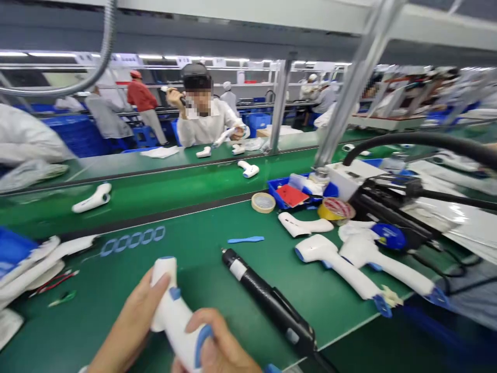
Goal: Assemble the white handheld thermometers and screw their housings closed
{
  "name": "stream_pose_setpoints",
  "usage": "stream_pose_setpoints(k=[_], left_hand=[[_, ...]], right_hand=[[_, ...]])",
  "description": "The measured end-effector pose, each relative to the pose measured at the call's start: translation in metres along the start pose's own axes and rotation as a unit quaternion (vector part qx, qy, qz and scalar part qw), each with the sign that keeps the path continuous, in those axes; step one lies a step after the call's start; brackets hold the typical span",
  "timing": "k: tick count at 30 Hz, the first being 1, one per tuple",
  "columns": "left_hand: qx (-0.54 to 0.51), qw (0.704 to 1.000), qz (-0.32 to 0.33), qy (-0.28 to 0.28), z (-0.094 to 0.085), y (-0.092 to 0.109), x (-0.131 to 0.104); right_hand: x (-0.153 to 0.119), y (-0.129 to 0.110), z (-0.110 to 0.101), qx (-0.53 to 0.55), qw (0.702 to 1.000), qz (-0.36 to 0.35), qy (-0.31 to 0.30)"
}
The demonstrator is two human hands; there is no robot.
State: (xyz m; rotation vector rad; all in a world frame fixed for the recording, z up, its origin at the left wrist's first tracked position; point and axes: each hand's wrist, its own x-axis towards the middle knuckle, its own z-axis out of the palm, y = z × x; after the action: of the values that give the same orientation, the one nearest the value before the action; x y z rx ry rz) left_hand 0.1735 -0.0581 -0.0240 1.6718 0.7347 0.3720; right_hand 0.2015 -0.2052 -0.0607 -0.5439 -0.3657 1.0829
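A white handheld device (178, 321) with blue parts is held in both hands above the green table. My left hand (132, 316) is closed round its upper part, the thumb lying on the white shell. Fingers of my right hand (219, 342) wrap the lower end, beside a curved blue piece. To the right of the hands lies a black electric screwdriver (272, 300). Beyond its tip is a thin blue tool (246, 240). Two similar white devices (341, 264) with blue ends lie farther right, near a white shell part (305, 225).
Tape rolls (263, 202) and a blue tray (277, 197) stand at the back. White shells and wires (58, 282) lie at left. A green conveyor (174, 184) carries white devices. Metal posts (281, 103) rise behind it; a person (204, 122) sits opposite.
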Motion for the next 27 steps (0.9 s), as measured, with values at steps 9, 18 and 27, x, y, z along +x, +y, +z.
stream_pose_setpoints(k=[9, 18, 27], left_hand=[[0.014, 0.999, 0.026, 0.026, 0.006, 0.003, -0.002], [0.195, 0.97, 0.125, 0.069, -0.028, 0.035, 0.0], [0.092, 0.992, 0.081, 0.026, -0.026, 0.019, 0.004]], right_hand=[[-0.005, -0.021, -0.003, 0.057, 0.994, 0.059, 0.077], [-0.008, -0.035, -0.007, -0.132, 0.981, 0.024, 0.137], [-0.021, -0.036, -0.011, -0.382, 0.91, -0.023, 0.161]])
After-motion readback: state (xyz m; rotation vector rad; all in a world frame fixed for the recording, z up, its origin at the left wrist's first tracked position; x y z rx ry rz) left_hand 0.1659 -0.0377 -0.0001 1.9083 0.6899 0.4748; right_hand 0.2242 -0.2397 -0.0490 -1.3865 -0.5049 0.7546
